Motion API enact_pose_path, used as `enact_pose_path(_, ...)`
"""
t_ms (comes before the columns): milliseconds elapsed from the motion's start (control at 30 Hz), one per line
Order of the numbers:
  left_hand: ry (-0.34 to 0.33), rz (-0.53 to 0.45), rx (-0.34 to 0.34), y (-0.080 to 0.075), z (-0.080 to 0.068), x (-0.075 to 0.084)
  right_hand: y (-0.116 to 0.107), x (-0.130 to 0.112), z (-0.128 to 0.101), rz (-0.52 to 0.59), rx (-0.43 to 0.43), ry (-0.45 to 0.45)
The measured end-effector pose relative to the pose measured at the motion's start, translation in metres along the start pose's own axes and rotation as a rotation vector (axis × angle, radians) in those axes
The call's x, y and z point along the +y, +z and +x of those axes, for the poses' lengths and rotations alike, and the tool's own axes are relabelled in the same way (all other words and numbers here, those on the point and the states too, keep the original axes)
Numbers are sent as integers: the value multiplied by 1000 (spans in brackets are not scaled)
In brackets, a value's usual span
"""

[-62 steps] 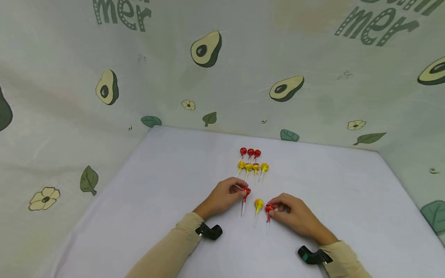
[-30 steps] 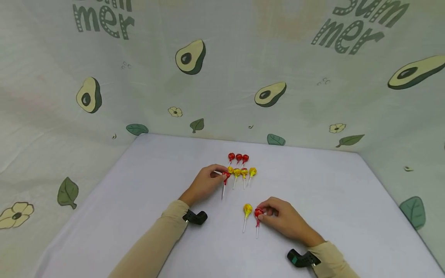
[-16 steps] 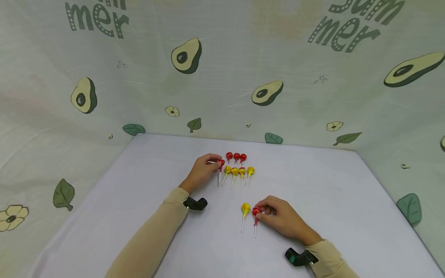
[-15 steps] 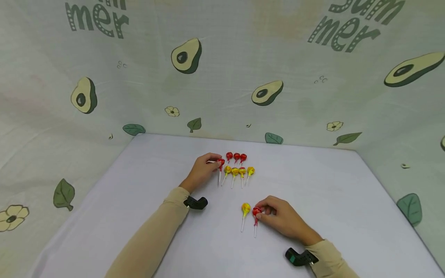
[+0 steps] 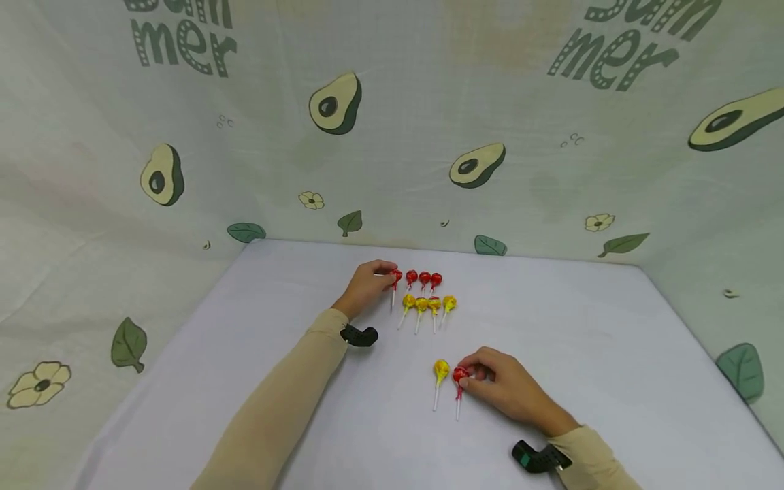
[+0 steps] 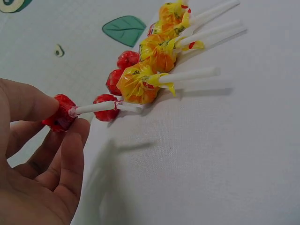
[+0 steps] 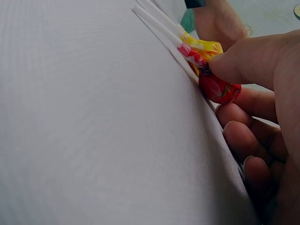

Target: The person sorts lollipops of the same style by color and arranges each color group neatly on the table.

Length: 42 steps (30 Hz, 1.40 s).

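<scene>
My left hand (image 5: 367, 284) pinches a red-wrapped lollipop (image 6: 61, 112) by its candy head, its white stick pointing toward me. It is at the left end of a row of three red lollipops (image 5: 425, 278), a small gap away from them. Just nearer lies a row of several yellow lollipops (image 5: 421, 304), sticks toward me. Closer to the front, my right hand (image 5: 511, 389) pinches another red lollipop (image 7: 219, 89) at its head, thumb on top. Directly left of that one lies a single yellow lollipop (image 5: 441, 369).
The white-covered table (image 5: 563, 340) spreads out around the lollipops. A pale cloth (image 5: 404, 122) printed with avocados and leaves rises behind the table and at its sides. Black wrist cameras (image 5: 360, 335) sit on both wrists.
The left hand has carried its red lollipop away from me, past the yellow row, to the left end of the red row. The right hand stays by the front yellow lollipop.
</scene>
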State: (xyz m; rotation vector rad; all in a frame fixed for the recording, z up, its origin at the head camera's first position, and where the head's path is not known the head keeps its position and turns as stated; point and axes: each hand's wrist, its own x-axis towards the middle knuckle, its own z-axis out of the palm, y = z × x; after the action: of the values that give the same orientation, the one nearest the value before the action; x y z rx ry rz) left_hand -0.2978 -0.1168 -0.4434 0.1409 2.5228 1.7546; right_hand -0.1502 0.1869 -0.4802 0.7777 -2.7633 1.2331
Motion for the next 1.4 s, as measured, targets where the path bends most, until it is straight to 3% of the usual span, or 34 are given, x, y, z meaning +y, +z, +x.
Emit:
enact_pose_path(433,-26,126,7,8,23,-3,-2,-2,-3,5,-8,6)
enact_pose_path(867,-43,269,3,9,27,-5,1,-4,-5,21,1,-13)
enact_pose_path(1167,-60,277,10,11,29,-11,1,-6,-4,18,-17,16)
enact_pose_path(1400,-41,286,22,12,27,-11,0,-4,-4,12,2,-13)
